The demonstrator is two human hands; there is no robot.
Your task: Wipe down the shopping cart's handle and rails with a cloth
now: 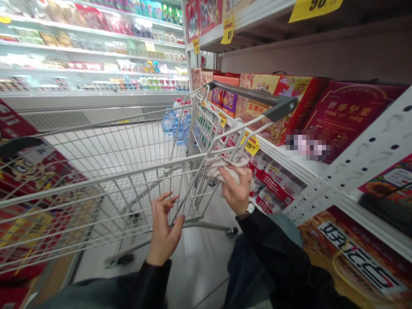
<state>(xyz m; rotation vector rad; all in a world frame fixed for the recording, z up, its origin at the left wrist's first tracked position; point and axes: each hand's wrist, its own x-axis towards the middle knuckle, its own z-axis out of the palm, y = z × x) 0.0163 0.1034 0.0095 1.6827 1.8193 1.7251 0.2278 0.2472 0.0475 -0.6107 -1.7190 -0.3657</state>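
We have a cart (128,174) before us, shelves (278,156) of boxes (347,113) on our right (bottles (277,180) below them), a fridge (112,105) beyond.

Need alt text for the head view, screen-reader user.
A person's right hand holds a pale cloth at the bars of a shopping cart, below its handle. The left hand is open, half-curled, near the cart's wire side. Boxed goods fill shelving at right; a lit store display stands behind.
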